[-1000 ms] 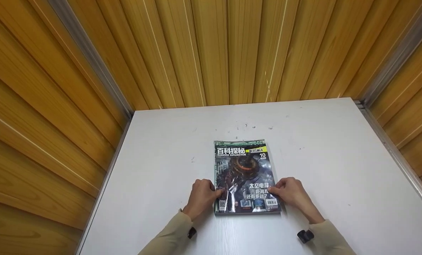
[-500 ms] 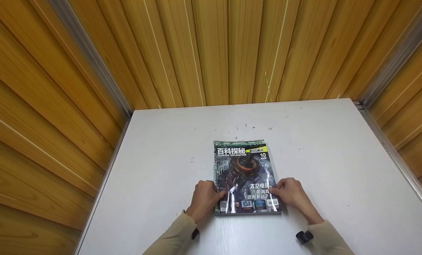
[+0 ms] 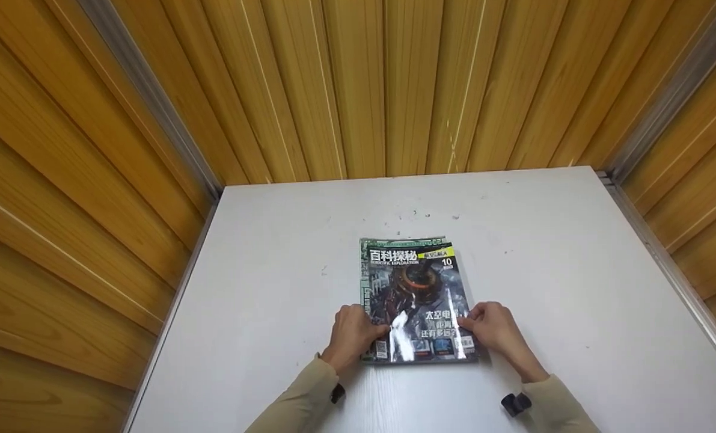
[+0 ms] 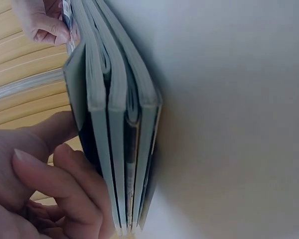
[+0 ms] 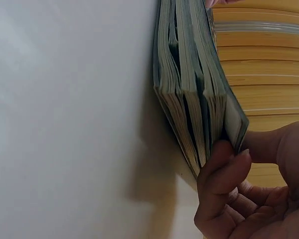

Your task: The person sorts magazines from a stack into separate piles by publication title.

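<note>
A glossy magazine point(image 3: 415, 288) with a dark space-themed cover tops a small stack lying flat on the white table. Beneath it a green-bordered magazine point(image 3: 364, 282) shows along the left and top edges. My left hand point(image 3: 348, 334) pinches the top magazine's lower left side, thumb on the cover. On the opposite side, my right hand point(image 3: 496, 328) grips its lower right edge between thumb and fingers. Both wrist views show the thick spines and page edges of several magazines point(image 4: 112, 94) below, with the top one point(image 5: 236, 122) bent slightly up from them near the fingers.
The white tabletop point(image 3: 273, 252) carries small dark scuffs point(image 3: 427, 214) beyond the stack. Yellow wood-grain panels point(image 3: 358, 90) rise behind and at both sides, with grey metal rails point(image 3: 153, 90) in the corners. A dark wrist device point(image 3: 516, 404) sits by the right sleeve.
The top magazine has shifted slightly right over the stack, baring more of the green border on the left. My left hand has moved a little right with it; the right hand barely moves.
</note>
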Demonstrator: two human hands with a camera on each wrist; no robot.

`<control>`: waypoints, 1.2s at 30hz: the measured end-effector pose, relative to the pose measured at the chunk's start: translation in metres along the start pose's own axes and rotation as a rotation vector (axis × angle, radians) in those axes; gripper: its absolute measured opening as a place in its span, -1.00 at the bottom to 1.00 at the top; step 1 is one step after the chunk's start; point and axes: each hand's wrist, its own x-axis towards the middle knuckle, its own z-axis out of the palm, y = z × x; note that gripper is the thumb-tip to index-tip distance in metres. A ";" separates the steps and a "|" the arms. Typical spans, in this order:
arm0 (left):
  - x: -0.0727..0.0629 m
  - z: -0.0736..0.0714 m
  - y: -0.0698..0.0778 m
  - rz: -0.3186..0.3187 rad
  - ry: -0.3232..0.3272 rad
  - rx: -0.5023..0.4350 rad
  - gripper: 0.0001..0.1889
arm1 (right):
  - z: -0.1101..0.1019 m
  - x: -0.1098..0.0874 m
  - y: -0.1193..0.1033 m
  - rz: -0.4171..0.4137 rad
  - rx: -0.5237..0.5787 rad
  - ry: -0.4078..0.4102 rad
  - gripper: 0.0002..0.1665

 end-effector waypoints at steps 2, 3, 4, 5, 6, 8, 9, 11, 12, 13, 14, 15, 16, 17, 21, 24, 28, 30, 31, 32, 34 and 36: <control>0.000 0.001 0.000 0.010 -0.001 -0.012 -0.28 | -0.001 -0.001 0.000 -0.015 -0.002 0.006 -0.72; 0.000 0.001 0.000 0.010 -0.008 -0.024 -0.28 | -0.001 -0.002 -0.001 -0.021 -0.002 0.009 -0.72; 0.000 0.001 0.000 0.012 -0.014 -0.040 -0.29 | -0.001 -0.002 -0.001 -0.026 0.000 0.011 -0.72; 0.000 0.001 -0.001 0.012 -0.023 -0.060 -0.30 | -0.001 -0.002 -0.002 -0.027 0.002 0.015 -0.71; 0.000 0.001 -0.001 0.011 -0.029 -0.083 -0.32 | -0.001 -0.002 -0.002 -0.025 0.006 0.019 -0.72; 0.000 0.002 0.001 0.003 -0.042 -0.132 -0.38 | -0.002 -0.003 -0.003 -0.023 0.010 0.027 -0.73; 0.000 0.002 0.002 -0.004 -0.046 -0.153 -0.42 | -0.002 -0.003 -0.003 -0.021 0.012 0.031 -0.74; -0.001 0.003 0.004 -0.015 -0.047 -0.184 -0.51 | -0.003 -0.003 -0.003 -0.019 0.011 0.042 -0.75; -0.001 0.004 0.006 -0.021 -0.045 -0.190 -0.54 | -0.004 -0.004 -0.004 -0.018 0.012 0.047 -0.75; 0.000 0.005 0.007 -0.020 -0.039 -0.186 -0.57 | -0.005 -0.004 -0.004 -0.020 0.009 0.052 -0.75; 0.000 0.005 0.008 -0.020 -0.033 -0.178 -0.59 | -0.005 -0.003 -0.004 -0.022 0.008 0.057 -0.74; 0.001 0.005 0.010 -0.021 -0.027 -0.171 -0.59 | -0.006 -0.003 -0.005 -0.023 0.008 0.061 -0.74; 0.002 0.006 0.011 -0.017 -0.021 -0.164 -0.58 | -0.007 -0.003 -0.005 -0.025 0.006 0.066 -0.73; 0.003 0.006 0.013 -0.013 -0.016 -0.161 -0.57 | -0.008 -0.003 -0.004 -0.025 0.005 0.071 -0.73; 0.009 0.007 0.019 0.000 -0.015 -0.170 -0.56 | -0.014 0.000 -0.002 -0.022 0.004 0.089 -0.73; 0.016 0.009 0.024 0.017 -0.011 -0.172 -0.59 | -0.019 0.003 0.000 -0.024 0.006 0.104 -0.74; 0.028 0.012 0.032 0.044 -0.006 -0.150 -0.57 | -0.028 0.010 0.002 -0.025 0.005 0.135 -0.76; 0.036 0.014 0.036 0.059 -0.005 -0.137 -0.53 | -0.033 0.013 0.002 -0.024 0.002 0.151 -0.77; 0.040 0.015 0.039 0.066 -0.004 -0.129 -0.51 | -0.035 0.016 0.003 -0.023 -0.001 0.160 -0.77; 0.043 0.016 0.041 0.077 0.001 -0.124 -0.50 | -0.037 0.018 0.003 -0.021 -0.004 0.164 -0.77; 0.051 0.017 0.046 0.099 0.013 -0.107 -0.47 | -0.042 0.024 0.003 -0.029 -0.011 0.174 -0.77; 0.060 0.018 0.051 0.124 0.024 -0.105 -0.46 | -0.047 0.031 0.003 -0.039 -0.020 0.187 -0.77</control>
